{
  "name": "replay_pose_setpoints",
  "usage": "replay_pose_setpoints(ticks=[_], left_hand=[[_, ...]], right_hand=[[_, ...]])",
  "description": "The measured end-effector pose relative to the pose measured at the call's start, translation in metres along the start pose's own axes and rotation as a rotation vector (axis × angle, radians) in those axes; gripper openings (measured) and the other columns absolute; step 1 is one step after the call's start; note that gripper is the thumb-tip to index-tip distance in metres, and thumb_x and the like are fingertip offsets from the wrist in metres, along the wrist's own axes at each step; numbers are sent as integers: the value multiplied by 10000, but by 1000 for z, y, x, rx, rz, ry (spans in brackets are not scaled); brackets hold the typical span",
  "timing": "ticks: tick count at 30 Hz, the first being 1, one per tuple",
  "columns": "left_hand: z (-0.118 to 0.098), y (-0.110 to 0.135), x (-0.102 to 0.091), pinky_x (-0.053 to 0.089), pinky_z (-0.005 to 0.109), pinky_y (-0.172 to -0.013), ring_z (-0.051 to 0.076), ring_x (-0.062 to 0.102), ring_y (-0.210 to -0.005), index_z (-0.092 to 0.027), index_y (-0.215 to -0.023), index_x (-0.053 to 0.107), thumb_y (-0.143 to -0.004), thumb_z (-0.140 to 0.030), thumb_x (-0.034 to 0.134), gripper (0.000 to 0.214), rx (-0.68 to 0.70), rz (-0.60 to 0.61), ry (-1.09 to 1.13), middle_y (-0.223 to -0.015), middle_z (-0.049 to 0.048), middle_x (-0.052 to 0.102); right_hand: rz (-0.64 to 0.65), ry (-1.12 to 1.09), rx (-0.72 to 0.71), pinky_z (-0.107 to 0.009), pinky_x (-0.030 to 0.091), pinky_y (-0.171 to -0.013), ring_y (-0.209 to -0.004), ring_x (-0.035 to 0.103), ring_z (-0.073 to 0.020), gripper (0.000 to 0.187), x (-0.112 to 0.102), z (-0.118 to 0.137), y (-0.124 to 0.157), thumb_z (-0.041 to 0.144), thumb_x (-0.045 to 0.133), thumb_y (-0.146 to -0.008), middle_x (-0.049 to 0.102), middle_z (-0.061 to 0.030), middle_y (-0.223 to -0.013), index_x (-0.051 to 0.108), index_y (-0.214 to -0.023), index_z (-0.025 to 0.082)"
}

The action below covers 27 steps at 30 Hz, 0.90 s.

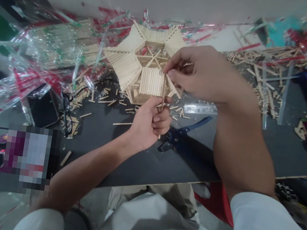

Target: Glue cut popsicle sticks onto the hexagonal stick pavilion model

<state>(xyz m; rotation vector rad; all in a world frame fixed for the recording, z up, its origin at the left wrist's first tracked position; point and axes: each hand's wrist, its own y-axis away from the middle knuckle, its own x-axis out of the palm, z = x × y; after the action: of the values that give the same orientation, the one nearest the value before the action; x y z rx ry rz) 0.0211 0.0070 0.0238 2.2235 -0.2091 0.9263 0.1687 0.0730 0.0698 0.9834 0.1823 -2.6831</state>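
The left hand curls closed around a thin wooden stick; the right fingers pinch its top, just beside a stick-built model on the desk.

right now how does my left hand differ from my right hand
The left hand sits lower, nearer you, and the right hand reaches over the stick model. The left curls around a thin stick; the right pinches its top end. Both are bare and on that stick.

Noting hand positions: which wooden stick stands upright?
The wooden stick held upright between the left hand and right hand; loose sticks lie flat on the black board.
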Motion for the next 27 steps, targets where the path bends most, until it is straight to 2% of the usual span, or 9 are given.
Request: replay_pose_setpoints(ticks=[9, 16, 19, 21, 24, 26, 27], left_hand=[[4, 7, 6, 143, 154, -363, 64, 139, -363, -186, -782, 554, -1036, -208, 376, 311, 18, -5, -62, -472, -100, 212], [19, 11, 12, 111, 156, -382, 51, 131, -354, -197, -772, 531, -1024, -187, 424, 274, 71, -35, -176, -441, -100, 247], [22, 11, 10, 112, 167, -395, 48, 143, -366, -199, -760, 527, -1020, -187, 436, 276, 106, -53, -249, -464, -100, 268], [21, 13, 8, 150, 171, -410, 52, 193, -388, -191, -738, 544, -1008, -192, 470, 279, 123, -17, -424, -499, -87, 319], [14, 23, 6, 194, 189, -467, 77, 300, -464, -186, -686, 540, -974, -174, 561, 289, 240, 93, -846, -554, -52, 394], [6, 32, 6, 157, 224, -501, 103, 284, -501, -194, -648, 508, -937, -144, 637, 320, 352, 112, -1087, -551, -46, 373], [0, 35, 5, 131, 247, -514, 114, 247, -504, -198, -631, 502, -907, -122, 679, 337, 394, 79, -1160, -538, -51, 342]], right_hand=[[-26, 5, 6, -328, 431, -690, -714, 582, -182, 164, 1, 3, 0, 175, 757, -886, 658, -18, -730, 661, -784, 258], [-152, -6, 23, -312, 452, -662, -681, 608, -167, 217, 9, 2, -5, 100, 732, -861, 676, -8, -740, 632, -730, 242], [-159, -25, 23, -321, 469, -669, -690, 628, -179, 232, 12, 1, -6, 114, 762, -840, 661, -11, -710, 618, -715, 248], [-146, -37, 37, -328, 479, -685, -704, 639, -187, 225, 13, 1, -6, 113, 764, -839, 655, -17, -696, 620, -727, 246], [-145, -34, 39, -331, 476, -690, -755, 649, -200, 194, 14, 2, -6, 133, 766, -848, 660, -29, -708, 632, -757, 239], [-147, -17, 38, -327, 469, -680, -766, 647, -200, 180, 13, 2, -5, 142, 769, -848, 668, -34, -731, 637, -767, 234], [-142, -11, 43, -324, 467, -675, -757, 643, -196, 173, 13, 3, -5, 143, 767, -851, 670, -34, -740, 639, -775, 232]])
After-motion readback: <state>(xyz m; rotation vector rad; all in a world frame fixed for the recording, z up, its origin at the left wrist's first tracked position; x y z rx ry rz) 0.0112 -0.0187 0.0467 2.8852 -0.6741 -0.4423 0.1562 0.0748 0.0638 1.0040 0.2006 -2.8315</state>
